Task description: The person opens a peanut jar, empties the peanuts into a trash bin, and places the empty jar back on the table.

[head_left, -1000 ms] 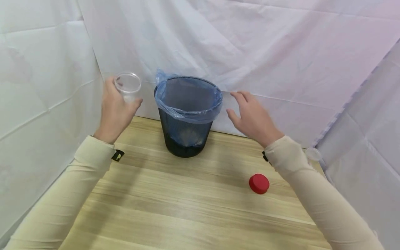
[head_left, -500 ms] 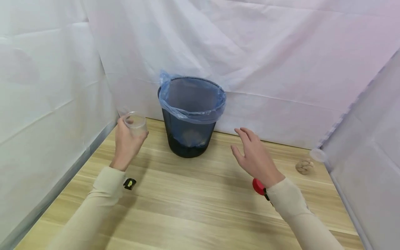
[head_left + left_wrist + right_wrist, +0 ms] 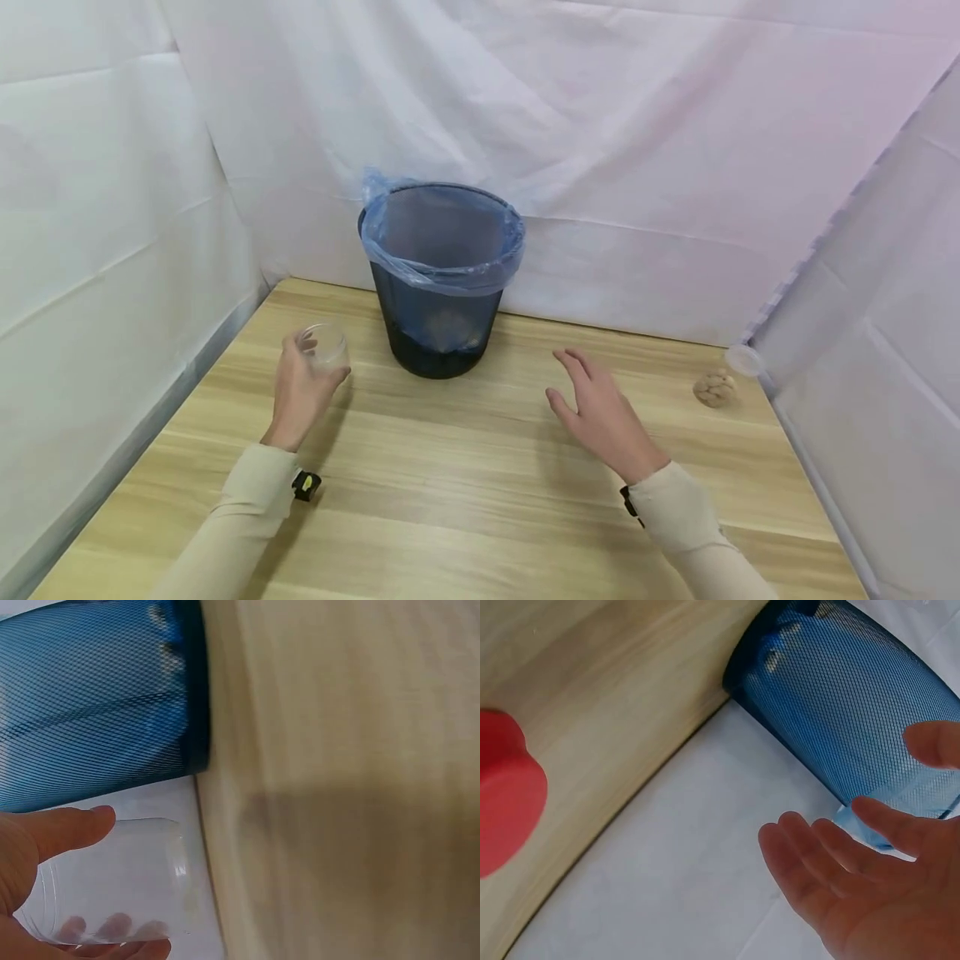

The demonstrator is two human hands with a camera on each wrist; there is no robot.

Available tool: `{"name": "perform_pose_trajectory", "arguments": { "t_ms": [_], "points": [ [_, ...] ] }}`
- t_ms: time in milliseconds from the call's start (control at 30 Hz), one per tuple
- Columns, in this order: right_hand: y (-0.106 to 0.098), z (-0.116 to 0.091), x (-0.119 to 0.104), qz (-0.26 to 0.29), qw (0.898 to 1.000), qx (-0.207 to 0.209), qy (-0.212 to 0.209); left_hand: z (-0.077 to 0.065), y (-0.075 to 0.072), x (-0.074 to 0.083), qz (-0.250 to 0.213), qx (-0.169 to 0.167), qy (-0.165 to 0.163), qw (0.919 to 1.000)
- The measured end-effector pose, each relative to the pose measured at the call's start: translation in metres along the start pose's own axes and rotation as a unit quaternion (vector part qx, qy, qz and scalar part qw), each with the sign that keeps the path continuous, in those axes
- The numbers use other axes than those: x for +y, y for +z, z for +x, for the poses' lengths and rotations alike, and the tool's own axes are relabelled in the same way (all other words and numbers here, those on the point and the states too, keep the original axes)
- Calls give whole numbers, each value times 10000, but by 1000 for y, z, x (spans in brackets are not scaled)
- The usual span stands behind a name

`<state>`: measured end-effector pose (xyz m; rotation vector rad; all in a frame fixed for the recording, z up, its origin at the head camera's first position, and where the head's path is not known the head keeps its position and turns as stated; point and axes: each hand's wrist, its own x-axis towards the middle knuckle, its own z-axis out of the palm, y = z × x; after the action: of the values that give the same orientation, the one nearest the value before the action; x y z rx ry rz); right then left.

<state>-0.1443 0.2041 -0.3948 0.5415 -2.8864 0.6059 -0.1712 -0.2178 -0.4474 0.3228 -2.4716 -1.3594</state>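
Observation:
In the head view my left hand [image 3: 300, 392] holds a clear, see-through plastic jar [image 3: 327, 354] upright, low over the left side of the table. Thumb and fingers wrap opposite sides of the jar [image 3: 142, 877], as the left wrist view shows; nothing is visible inside it. My right hand [image 3: 603, 417] hovers over the right half of the table, fingers loosely extended and holding nothing. A red lid [image 3: 506, 795] lies on the wood in the right wrist view; the right arm hides it from the head camera.
A dark mesh trash bin [image 3: 438, 325] lined with a blue bag [image 3: 465, 279] stands at the table's back. Toward the right edge sit a tan, knobbly lump [image 3: 714, 389] and a clear round lid [image 3: 744, 360]. White cloth [image 3: 637, 167] walls the back and both sides.
My left hand has come down from beside the bin's rim toward the tabletop, carrying the jar. The right hand has lowered too, its arm now covering the red lid and uncovering the tan lump.

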Motion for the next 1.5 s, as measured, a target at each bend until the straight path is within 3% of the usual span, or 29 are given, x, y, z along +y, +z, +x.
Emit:
{"name": "perform_pose_trajectory", "arguments": {
  "t_ms": [267,467,633,767,967,1200,1333,1500],
  "points": [
    [11,-7,-2,155,9999,32,-8,-8,-3,-18,150,-502,-337,9981],
    [11,-12,2,298,9994,-56,147,-8,-7,-26,202,-584,-300,9976],
    [7,-16,12,245,9995,-42,218,-7,-10,-23,260,-553,-253,9978],
    [0,-20,28,242,9989,-7,391,-8,-11,-11,250,-257,21,9994],
    [-14,-27,63,329,9952,73,921,-17,-8,19,260,308,717,9966],
    [-43,-33,97,209,9858,601,1552,-27,-2,44,-79,735,1299,9888],
    [-62,-34,117,184,9772,869,1930,-33,0,50,-60,695,1546,9855],
    [-83,-33,151,187,9713,718,2262,-41,5,52,109,460,1753,9834]
  ]
}}
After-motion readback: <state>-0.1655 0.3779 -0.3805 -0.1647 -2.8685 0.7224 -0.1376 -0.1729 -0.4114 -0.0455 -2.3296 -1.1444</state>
